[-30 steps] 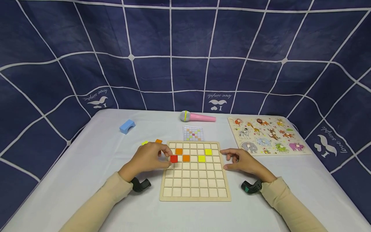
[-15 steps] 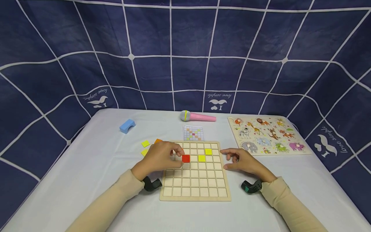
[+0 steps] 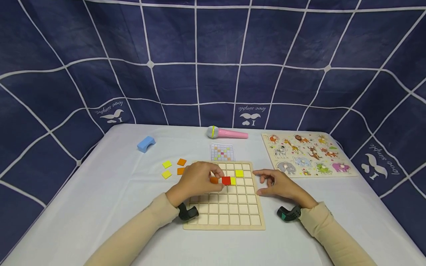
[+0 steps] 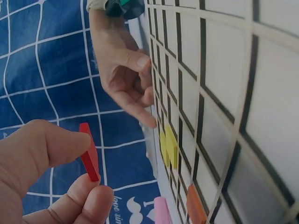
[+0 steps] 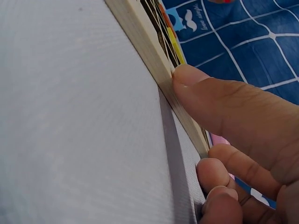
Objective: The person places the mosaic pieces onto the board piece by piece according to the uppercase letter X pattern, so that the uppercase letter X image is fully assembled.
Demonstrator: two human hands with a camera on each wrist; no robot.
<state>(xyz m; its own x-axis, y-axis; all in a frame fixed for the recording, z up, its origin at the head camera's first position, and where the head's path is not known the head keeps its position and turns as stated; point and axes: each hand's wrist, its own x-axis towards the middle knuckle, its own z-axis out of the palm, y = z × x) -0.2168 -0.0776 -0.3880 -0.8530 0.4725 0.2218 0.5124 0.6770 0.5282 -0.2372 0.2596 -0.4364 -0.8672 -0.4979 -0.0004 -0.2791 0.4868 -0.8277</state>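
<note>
The thumb and forefinger of the left hand [image 3: 196,180] pinched a red tile [image 3: 226,180] by its edges. The left wrist view showed the tile [image 4: 89,158] held clear above the grid board [image 3: 224,207], which the head view could not tell. Just beside the fingertips lay an orange tile [image 3: 214,180] and a yellow tile [image 3: 233,181] in their cells. The right hand [image 3: 279,183] rested with loosely curled fingers, holding nothing; in the right wrist view its thumb [image 5: 219,100] pressed against the board's edge [image 5: 154,60].
</note>
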